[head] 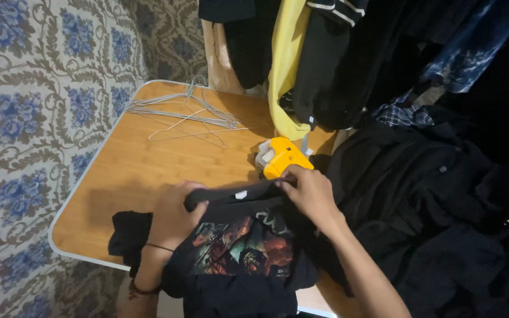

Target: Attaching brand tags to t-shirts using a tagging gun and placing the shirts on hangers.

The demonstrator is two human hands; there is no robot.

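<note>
Head view. A black T-shirt (240, 247) with a red-and-green printed graphic lies at the near edge of the wooden desk (131, 171), partly hanging over it. The left hand (175, 218) is closed on the shirt's upper edge, fingers curled over the fabric; the right hand (310, 194) pinches the same edge further right. Just beyond the right hand sits a yellow-and-white tool (281, 158). Wire hangers (187, 115) lie near the far edge. A heap of dark clothing (419, 200) covers the right side; more garments (319, 53) hang above the far right corner.
</note>
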